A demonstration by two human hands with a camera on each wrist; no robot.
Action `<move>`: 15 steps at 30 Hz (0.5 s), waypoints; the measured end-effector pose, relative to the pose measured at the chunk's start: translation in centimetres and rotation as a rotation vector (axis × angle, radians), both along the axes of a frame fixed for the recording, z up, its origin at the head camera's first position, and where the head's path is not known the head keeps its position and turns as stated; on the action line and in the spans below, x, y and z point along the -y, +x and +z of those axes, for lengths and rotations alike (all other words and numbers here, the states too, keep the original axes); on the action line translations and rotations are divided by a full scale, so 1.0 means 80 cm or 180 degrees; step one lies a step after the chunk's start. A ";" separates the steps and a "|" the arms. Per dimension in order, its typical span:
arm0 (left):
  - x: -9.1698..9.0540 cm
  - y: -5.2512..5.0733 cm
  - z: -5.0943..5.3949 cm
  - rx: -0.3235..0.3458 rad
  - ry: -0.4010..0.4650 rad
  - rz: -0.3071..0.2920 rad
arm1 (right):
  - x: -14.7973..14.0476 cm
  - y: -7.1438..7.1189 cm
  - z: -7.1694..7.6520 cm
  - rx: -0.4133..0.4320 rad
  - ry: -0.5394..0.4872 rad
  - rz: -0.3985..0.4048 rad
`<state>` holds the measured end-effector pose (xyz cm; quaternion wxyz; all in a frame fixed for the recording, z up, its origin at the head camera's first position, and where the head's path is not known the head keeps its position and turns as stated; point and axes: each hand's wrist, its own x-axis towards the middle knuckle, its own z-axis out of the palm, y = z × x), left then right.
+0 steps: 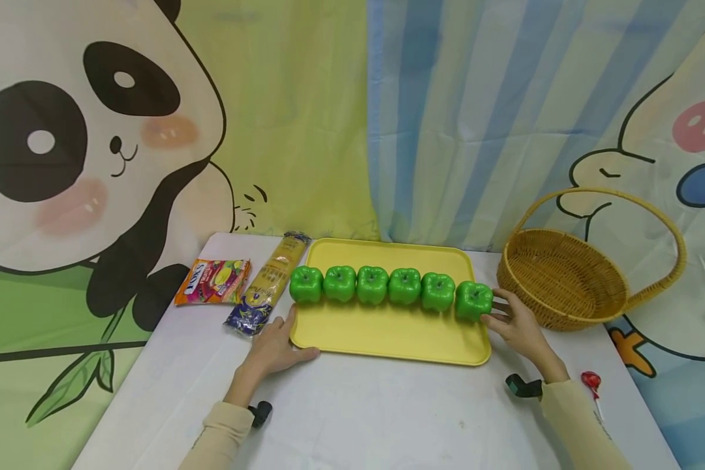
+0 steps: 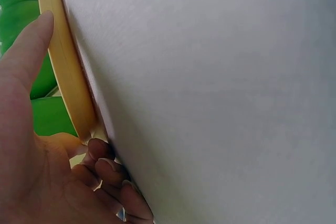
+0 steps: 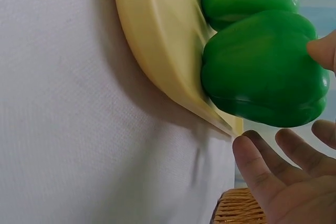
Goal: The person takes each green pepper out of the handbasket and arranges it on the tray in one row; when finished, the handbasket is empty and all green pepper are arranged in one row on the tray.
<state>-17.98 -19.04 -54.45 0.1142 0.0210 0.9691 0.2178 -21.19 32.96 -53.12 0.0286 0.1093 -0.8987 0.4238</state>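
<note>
Several green bell peppers (image 1: 373,285) stand in a row across a yellow tray (image 1: 388,336). My left hand (image 1: 274,349) is at the tray's front left corner, thumb on the front rim and index finger along the left side. In the left wrist view, the thumb (image 2: 37,40) touches the yellow rim and the other fingers bend beside the corner. My right hand (image 1: 519,326) is spread around the rightmost bell pepper (image 1: 473,301). In the right wrist view, its thumb touches that pepper (image 3: 262,72), while the other fingers extend beside it, seemingly apart from its surface.
A wicker basket (image 1: 508,277) with a tall handle stands right of the tray. To the left lie a long gold-and-blue packet (image 1: 270,284) and a colourful Fox's candy bag (image 1: 214,282). A red lollipop (image 1: 591,380) lies by the right sleeve. Printed curtains hang behind the white table.
</note>
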 end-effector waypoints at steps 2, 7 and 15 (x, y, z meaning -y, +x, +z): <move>0.000 0.000 0.000 0.0005 0.0001 0.0004 | -0.001 0.001 0.001 0.0008 0.0013 0.0002; -0.001 -0.001 0.000 -0.0019 -0.0007 -0.0006 | -0.003 0.002 0.005 0.0002 0.0070 -0.0030; 0.001 -0.001 0.001 -0.0003 0.0022 -0.0033 | -0.008 0.007 0.005 -0.0023 0.0352 -0.0063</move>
